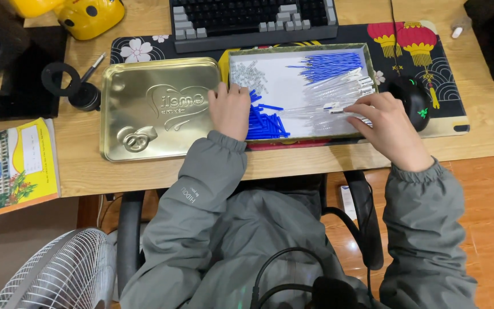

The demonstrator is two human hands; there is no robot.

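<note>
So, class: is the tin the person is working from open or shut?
Open. The tray shows blue and clear parts inside, and its gold lid lies flat beside it. Both hands, left and right, reach in.

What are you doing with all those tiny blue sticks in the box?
A person at a desk has both hands in a shallow tin tray. The left hand rests on the tray's left edge beside a heap of short blue sticks. The right hand pinches a clear thin tube from a pile of clear tubes. More blue sticks lie at the back, and the gold lid sits alongside, left of the tray.
</note>
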